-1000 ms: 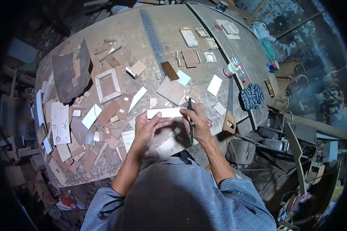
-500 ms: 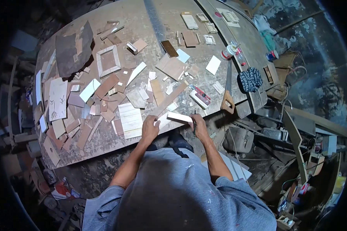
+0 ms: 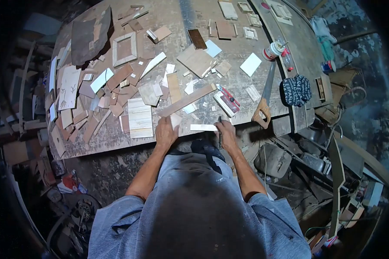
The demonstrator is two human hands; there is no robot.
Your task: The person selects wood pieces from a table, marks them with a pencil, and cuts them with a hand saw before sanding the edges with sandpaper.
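Observation:
In the head view, my right hand grips a short, pale strip of wood by its right end, just above the bench's front edge. A thin dark stick, pencil-like, also stands between the fingers of that hand. My left hand is closed at a pale, angular wood piece, slightly blurred by motion. Beyond its fingertips lies a long brown wood strip, slanting up to the right. A panel with pale stripes lies left of my left hand.
Wood offcuts cover the left of the workbench. Right of centre lie a red-and-white tool, a handsaw with its handle at the front edge, and a dark lettered cloth bundle. A white tub stands behind the saw.
The view has shifted, so the bench sits higher in it. My hands have moved apart, the left one going left with its pale piece, and the pale strip now lies nearly level.

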